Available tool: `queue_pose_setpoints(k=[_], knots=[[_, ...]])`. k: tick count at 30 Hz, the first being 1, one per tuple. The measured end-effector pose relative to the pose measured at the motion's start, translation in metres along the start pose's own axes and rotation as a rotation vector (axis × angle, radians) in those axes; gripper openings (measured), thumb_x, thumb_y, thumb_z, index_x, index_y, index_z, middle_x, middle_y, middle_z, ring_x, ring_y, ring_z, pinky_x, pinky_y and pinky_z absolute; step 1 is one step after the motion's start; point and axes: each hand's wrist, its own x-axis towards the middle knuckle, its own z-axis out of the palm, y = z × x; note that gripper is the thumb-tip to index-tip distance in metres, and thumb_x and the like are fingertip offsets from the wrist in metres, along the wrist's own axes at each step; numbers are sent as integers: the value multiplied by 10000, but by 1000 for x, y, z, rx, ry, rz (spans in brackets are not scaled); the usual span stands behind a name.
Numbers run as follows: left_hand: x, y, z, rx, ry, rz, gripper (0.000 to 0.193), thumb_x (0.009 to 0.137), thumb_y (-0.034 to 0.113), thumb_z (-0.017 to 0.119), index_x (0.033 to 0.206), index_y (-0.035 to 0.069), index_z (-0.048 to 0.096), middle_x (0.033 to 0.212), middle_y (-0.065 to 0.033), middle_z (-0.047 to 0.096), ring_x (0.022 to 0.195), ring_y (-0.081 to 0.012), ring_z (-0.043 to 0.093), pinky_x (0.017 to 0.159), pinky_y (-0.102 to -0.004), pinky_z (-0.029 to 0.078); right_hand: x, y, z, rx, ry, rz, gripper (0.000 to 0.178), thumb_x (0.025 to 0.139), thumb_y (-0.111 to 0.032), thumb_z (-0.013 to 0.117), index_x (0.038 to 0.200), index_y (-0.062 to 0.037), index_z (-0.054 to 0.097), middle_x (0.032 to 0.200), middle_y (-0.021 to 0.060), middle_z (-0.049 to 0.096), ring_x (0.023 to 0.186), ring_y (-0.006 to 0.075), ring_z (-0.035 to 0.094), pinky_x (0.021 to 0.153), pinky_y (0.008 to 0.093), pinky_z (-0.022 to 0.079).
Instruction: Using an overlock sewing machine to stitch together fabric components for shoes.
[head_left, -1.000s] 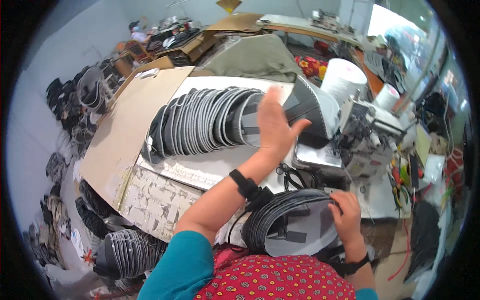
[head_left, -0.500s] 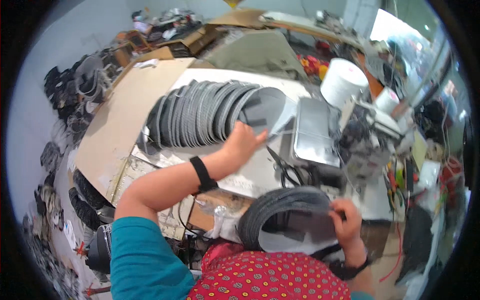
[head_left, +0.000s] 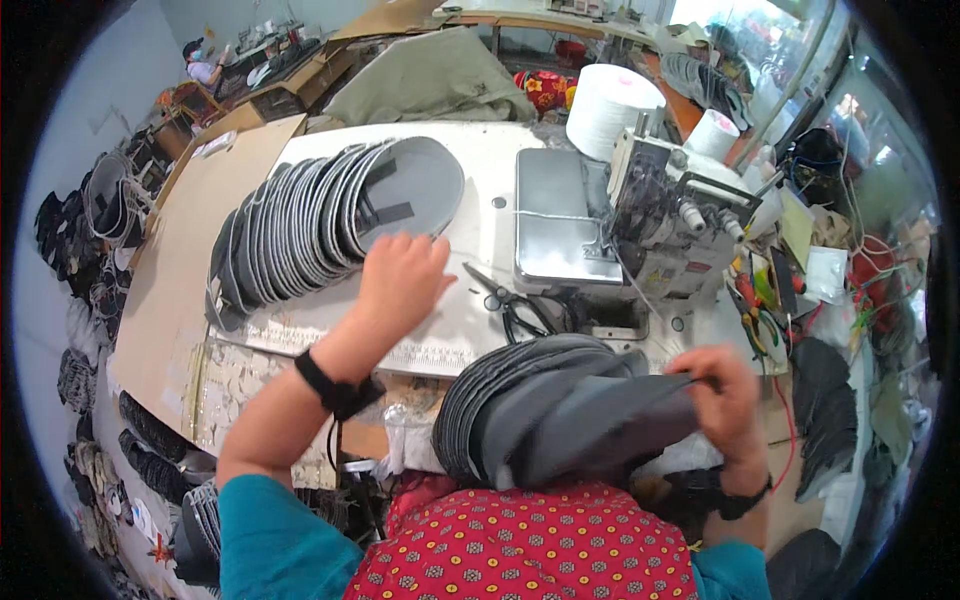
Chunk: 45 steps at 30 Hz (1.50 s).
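My right hand [head_left: 725, 395] pinches the right end of a curved grey fabric piece [head_left: 600, 420], shaped like a shoe upper, which stretches from a bundle of similar grey pieces [head_left: 460, 420] at my lap. My left hand [head_left: 405, 280] is at the front edge of a long row of nested, white-edged grey pieces [head_left: 290, 230] on the table. Its fingers are bent and close together, with the thumb to the right; the tips are hidden. Right of that hand lie black-handled scissors [head_left: 515, 305], in front of a sewing machine [head_left: 670, 210] with a shiny metal cover plate [head_left: 562, 225].
Two white thread cones [head_left: 615, 110] stand behind the machine. Pliers and other tools [head_left: 760, 315] hang at its right, near a red cord [head_left: 792, 430]. A brown board [head_left: 190, 240] extends the table leftward. Far left, a person [head_left: 200, 65] sits in the background.
The view has shifted, so the table things appear further left. The grey piece in my right hand now stretches across the bundle, covering its hollow. My left hand's fingers are more bent.
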Motion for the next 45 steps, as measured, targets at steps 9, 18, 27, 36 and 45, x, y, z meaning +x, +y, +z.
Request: queue_pose_setpoints(k=[9,18,27,36,45], knots=[[3,48,-9,-1325,-237,-432,376,962,274,618,677,31,590,560,31,507,537,-49,471,523,-219,386,56,9,5,509,68,243,164,908,52,551,1041,-1,631,968,34,659,865,83,610,760,221,485],[6,35,11,-2082,-373,-729,361,1005,350,488,798,74,594,702,-19,606,591,-95,520,551,-240,376,84,33,30,864,-37,651,285,906,-3,547,1164,67,644,1005,126,703,786,141,677,715,268,556],[88,41,12,-2038,133,-773,401,990,470,524,1014,87,642,799,17,642,650,-77,542,570,-225,394,91,13,93,222,264,356,163,937,-82,611,1037,35,664,869,137,697,723,192,661,635,330,513],[84,16,40,-1531,161,-978,357,896,385,699,728,107,550,652,46,529,557,-59,450,480,-258,352,80,33,104,-457,334,-295,334,806,-91,719,1121,-38,621,875,105,621,681,287,647,553,364,517],[20,81,-43,-1614,-145,-729,250,939,264,673,1044,40,641,726,4,601,572,-99,489,511,-278,408,87,35,84,-418,391,-182,333,739,3,727,1051,-42,618,890,85,549,740,302,629,590,394,494]])
